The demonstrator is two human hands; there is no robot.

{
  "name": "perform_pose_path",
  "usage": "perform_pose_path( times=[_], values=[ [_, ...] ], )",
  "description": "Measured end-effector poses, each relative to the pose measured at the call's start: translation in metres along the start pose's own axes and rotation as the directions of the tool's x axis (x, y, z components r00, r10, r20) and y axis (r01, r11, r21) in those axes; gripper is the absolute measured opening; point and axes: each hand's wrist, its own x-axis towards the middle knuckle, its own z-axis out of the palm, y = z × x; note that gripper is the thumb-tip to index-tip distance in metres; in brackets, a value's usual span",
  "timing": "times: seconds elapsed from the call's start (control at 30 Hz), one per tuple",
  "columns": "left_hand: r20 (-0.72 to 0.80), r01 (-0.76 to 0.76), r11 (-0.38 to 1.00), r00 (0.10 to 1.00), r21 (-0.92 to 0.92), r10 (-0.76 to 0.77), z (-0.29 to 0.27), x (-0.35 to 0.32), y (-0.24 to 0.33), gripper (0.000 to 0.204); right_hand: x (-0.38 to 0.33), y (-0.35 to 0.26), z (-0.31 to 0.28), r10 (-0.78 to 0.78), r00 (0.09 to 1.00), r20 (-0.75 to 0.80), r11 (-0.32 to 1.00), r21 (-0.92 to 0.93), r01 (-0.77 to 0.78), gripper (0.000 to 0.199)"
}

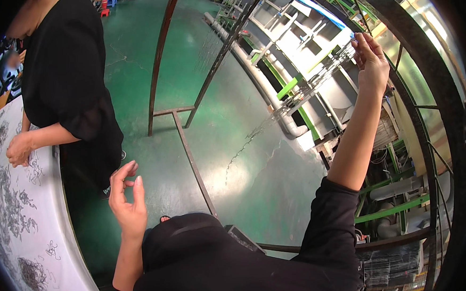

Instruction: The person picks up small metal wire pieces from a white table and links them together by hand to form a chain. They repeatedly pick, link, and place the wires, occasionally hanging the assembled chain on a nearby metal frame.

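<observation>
My right hand (372, 65) is raised at the upper right, close to a dark bar of a metal frame. Its thumb and fingertips are pinched together; whatever is between them is too small to make out. From near those fingertips a row of thin, dark, link-like pieces (299, 100) runs down toward the lower left, over the floor in the picture. At the lower left, my left hand (128, 200) is held up with thumb and fingers apart and nothing visible in it. It is beside a white-covered table (70, 230) strewn with tangled dark wire-like pieces (33, 275).
A co-worker in black (74, 75) stands at the left, hands together over the table. A brown metal stand (194, 164) rises from the green floor (131, 55) ahead of me. Pipes (264, 85) and green-framed machinery fill the right, behind a dark curved frame (436, 58).
</observation>
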Motion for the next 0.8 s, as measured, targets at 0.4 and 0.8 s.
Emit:
perform_pose_path(
  times=[0.4, 0.8],
  values=[
    [0.009, 0.039, 0.999, 0.999, 0.012, -0.039, 0.007, 0.001, -0.007, 0.029, 0.082, 0.023, -0.021, -0.093, 0.983, -0.156, 0.993, -0.087, 0.080, 0.028],
    [0.004, 0.062, 0.998, 0.998, -0.003, -0.062, 0.007, 0.003, -0.015, 0.028, 0.102, 0.039, -0.025, -0.095, 0.983, -0.154, 0.985, -0.159, 0.070, 0.027]
  ],
)
